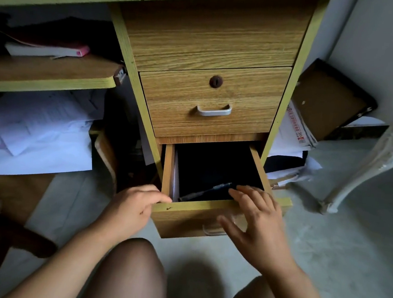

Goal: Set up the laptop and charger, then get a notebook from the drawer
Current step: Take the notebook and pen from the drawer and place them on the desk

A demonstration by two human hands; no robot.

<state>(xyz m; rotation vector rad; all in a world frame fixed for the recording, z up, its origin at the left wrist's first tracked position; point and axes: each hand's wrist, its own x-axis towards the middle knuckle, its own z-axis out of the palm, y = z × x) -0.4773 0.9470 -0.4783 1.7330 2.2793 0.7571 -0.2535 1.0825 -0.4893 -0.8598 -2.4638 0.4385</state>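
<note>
A wood-grain table (213,37) with yellow-green edging fills the upper frame, its pedestal of drawers facing a person crouched on the pale floor (338,249). Loose white papers (36,136) lie heaped under the table at left, below a pull-out shelf (48,73) that carries a pink-spined book (48,50). A dark-framed brown board (328,100) leans against the wall at right, with more papers stacked beside it, and a plastic-wrapped furniture leg (363,169) curves down to the floor nearby.

The middle drawer (213,103) is closed, showing a round lock and a silver handle (214,110). The bottom drawer (211,211) stands pulled out toward the camera, its long axis running from the pedestal toward the person. Its inside is dark; a flat black item (215,169) covers the bottom, but whether this is the notebook cannot be told. A dark pen (207,191) lies on it near the front, slanting from lower left to upper right, tip end unclear.

The person's right hand (255,221) reaches over the drawer's front edge, palm down, fingers spread wide and empty, fingertips just beside the pen's upper end, thumb in front of the drawer's clear handle. The left hand (132,209) rests at the drawer's front left corner, fingers loosely curled and pointing right, touching the rim but closed around nothing. Both forearms are bare, and two knees show at the bottom edge.
</note>
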